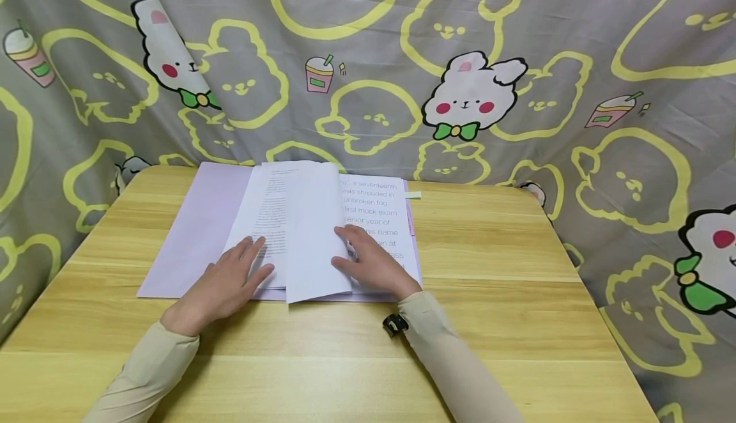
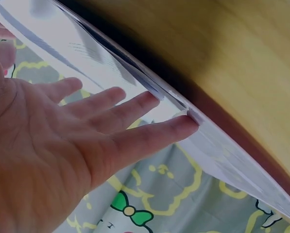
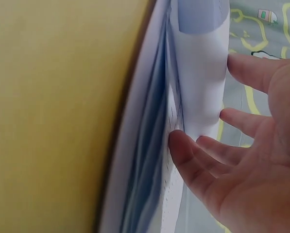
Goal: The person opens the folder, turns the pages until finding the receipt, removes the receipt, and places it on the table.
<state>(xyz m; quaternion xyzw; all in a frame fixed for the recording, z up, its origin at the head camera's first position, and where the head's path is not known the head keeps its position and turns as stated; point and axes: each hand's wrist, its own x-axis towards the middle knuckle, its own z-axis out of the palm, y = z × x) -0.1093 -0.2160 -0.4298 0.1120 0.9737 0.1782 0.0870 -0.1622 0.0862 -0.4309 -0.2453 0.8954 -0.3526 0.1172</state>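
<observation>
Seemingly mid-turn: 1 white leaf bowed up in an open folder

At the far left, the cover of the lilac document folder (image 1: 190, 231) lies flat on the wood-grain table (image 1: 517, 321), the spread set near its back edge below the patterned curtain (image 1: 368, 59). Opened out, the folder has its long axis running left to right; its bottom edge faces the person, and the tops of the pages point toward the curtain.

Next comes the small-print page (image 1: 273, 212), with the left hand (image 1: 224, 282) over its lower part, fingers spread and nearly straight, gripping nothing.

In the middle, the blank-faced leaf (image 1: 313, 231) bows clear of the sheets, its long axis running near to far. Which side is hinged, I cannot tell.

At its right edge is the right hand (image 1: 374, 260), half open, fingertips touching the paper with no firm grip visible. It partly covers the large-print page (image 1: 370, 202), beyond which a pale green tab (image 1: 413, 195) sticks out.

The step looks like turning a page; the next move probably calls for guiding the leaf flat without creasing it.
</observation>
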